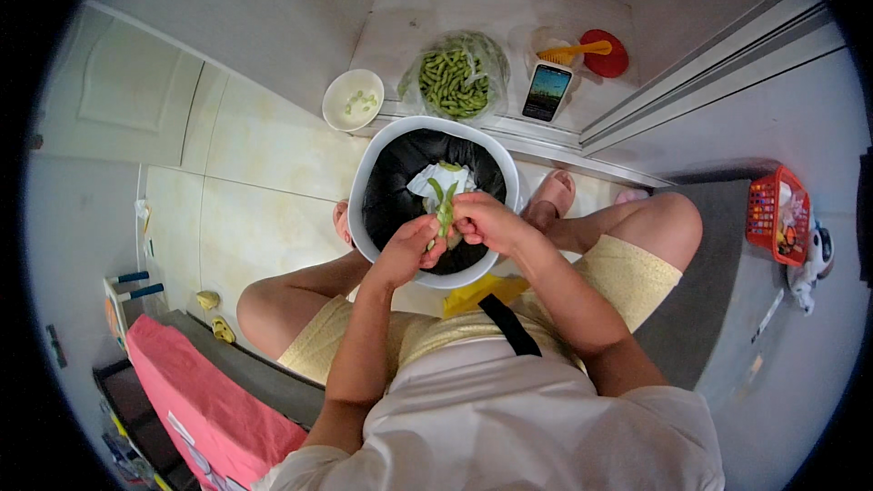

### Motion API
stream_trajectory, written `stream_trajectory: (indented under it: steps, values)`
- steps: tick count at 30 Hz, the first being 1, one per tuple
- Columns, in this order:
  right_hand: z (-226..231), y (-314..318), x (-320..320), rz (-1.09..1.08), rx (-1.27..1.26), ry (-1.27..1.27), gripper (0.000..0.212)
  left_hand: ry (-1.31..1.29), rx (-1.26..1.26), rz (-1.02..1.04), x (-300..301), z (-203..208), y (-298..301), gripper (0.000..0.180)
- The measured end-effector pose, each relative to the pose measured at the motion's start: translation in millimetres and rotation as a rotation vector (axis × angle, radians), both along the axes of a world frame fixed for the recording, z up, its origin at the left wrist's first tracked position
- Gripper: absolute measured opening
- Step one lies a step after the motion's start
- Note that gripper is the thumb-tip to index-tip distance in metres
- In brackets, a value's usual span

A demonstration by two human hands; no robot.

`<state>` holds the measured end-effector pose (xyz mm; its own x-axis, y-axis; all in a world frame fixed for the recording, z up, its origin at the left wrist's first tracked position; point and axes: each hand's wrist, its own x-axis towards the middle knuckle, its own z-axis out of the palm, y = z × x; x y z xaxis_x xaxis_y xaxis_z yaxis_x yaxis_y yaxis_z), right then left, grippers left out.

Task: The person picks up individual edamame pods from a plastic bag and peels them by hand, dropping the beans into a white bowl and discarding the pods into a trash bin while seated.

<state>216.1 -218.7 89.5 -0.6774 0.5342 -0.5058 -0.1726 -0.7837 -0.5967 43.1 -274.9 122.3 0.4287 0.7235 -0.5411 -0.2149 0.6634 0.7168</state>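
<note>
The left hand is closed narrowly, thumb and fingers pinching a few green pods that stick up past the fingertips. The right hand is curled in close beside it, its fingertips drawn together on the same pods from the right. Both hands are over the bin, with white paper lying inside just beyond them. Farther ahead of the hands sits a bag full of pods; a bowl of shelled beans is ahead to their left, a phone ahead to their right.
</note>
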Motion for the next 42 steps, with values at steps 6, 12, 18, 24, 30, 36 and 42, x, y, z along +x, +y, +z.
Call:
stream_trajectory:
  steps: [6,12,18,24,30,36,42]
  values:
    - [5,2,-2,0.036,0.057,-0.08,0.019,0.382,0.308,0.049,7,-16,-7,0.025]
    - [7,-2,-9,-0.006,0.204,-0.157,0.015,0.553,0.333,0.143,16,-18,-5,0.027]
    - [7,0,-6,-0.005,0.302,-0.13,0.015,-0.09,-0.001,0.347,16,-17,-5,0.028]
    - [11,1,-5,0.029,0.286,-0.15,0.013,0.249,0.153,0.296,17,-25,-2,0.025]
    - [8,0,-4,-0.002,0.12,0.038,0.011,-0.077,0.06,0.42,26,-28,-3,0.021]
    - [7,-7,-11,-0.082,0.029,-0.071,0.012,0.192,0.223,0.409,30,-26,-4,0.023]
    - [8,-20,-24,-0.139,0.366,-0.384,0.018,0.078,0.21,0.465,28,-32,-4,0.018]
